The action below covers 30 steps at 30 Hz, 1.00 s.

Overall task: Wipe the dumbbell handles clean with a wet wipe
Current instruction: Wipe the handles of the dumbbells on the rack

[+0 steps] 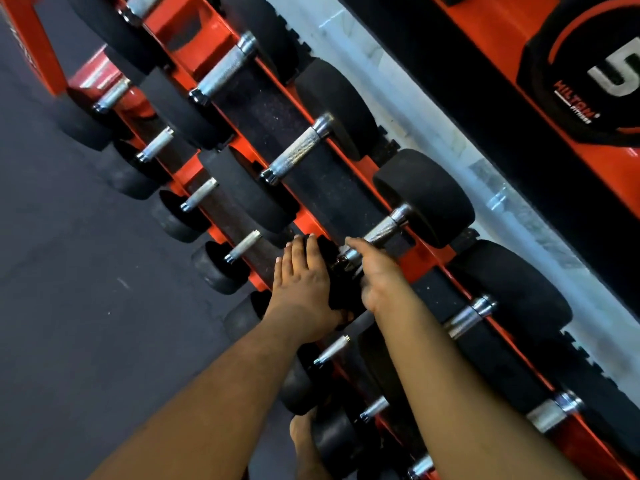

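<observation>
Dumbbell handle [382, 226], knurled steel, lies on the upper tier of a red rack [420, 259], between two black rubber heads. Right hand [375, 275] reaches to the near end of that handle, its fingers mostly hidden beneath it, so how tightly they curl I cannot tell; no wipe shows clearly. Left hand [303, 284] rests flat, fingers straight, on the near black head [337, 271] of the same dumbbell. More dumbbells fill both tiers. A bare foot [304, 445] stands on the dark floor [69, 271] below.
</observation>
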Each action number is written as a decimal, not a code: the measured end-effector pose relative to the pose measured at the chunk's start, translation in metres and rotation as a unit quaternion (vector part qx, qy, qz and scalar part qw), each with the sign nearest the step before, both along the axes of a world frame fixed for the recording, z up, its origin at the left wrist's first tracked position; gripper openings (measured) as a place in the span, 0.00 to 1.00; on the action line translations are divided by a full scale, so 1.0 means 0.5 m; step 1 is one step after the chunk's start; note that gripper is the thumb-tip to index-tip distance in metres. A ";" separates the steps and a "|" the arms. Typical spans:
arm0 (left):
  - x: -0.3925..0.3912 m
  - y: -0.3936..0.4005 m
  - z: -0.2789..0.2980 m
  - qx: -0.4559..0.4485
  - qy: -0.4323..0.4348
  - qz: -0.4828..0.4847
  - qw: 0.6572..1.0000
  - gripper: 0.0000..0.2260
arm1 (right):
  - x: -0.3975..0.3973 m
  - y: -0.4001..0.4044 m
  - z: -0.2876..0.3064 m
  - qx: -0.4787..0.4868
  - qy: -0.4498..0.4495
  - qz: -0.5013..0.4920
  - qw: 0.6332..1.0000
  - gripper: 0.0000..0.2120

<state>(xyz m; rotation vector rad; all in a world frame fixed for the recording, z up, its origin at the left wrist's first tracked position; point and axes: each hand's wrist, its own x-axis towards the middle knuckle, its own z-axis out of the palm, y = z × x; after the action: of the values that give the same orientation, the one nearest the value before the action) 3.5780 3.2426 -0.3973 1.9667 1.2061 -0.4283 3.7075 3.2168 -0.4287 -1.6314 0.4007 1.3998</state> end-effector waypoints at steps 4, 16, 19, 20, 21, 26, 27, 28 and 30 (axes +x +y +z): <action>-0.004 0.000 -0.003 0.006 0.000 -0.005 1.000 0.64 | 0.071 0.017 -0.011 0.116 -0.008 -0.154 0.981 0.07; -0.003 -0.003 -0.006 0.007 0.002 -0.004 1.000 0.64 | 0.071 0.054 0.027 0.052 -0.082 -0.173 0.980 0.05; -0.005 -0.004 -0.002 0.012 -0.004 -0.004 1.000 0.64 | 0.070 0.045 0.022 0.081 -0.050 -0.169 0.981 0.08; -0.003 -0.004 -0.002 0.009 -0.007 -0.004 1.000 0.64 | 0.070 0.037 0.024 0.081 -0.052 -0.166 0.981 0.06; -0.003 -0.003 -0.004 0.008 -0.009 -0.003 1.000 0.64 | 0.069 0.033 0.028 0.074 -0.059 -0.160 0.983 0.05; -0.005 -0.002 -0.002 0.006 -0.010 -0.003 1.000 0.64 | 0.072 0.047 0.043 0.078 -0.041 -0.170 0.981 0.07; -0.006 -0.003 0.001 0.006 -0.009 -0.002 1.000 0.64 | 0.069 0.048 0.039 0.096 -0.024 -0.172 0.980 0.08; -0.005 -0.002 0.004 0.004 -0.009 -0.003 1.000 0.64 | 0.067 0.046 0.032 0.107 -0.017 -0.174 0.979 0.08; -0.004 0.000 0.002 -0.001 -0.007 -0.005 1.000 0.64 | 0.065 0.031 0.027 0.106 -0.019 -0.166 0.980 0.04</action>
<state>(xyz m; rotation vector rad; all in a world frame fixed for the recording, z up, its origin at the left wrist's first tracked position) 3.5760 3.2424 -0.3963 1.9727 1.1867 -0.4207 3.7401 3.2324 -0.4149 -1.3445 0.4620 1.1171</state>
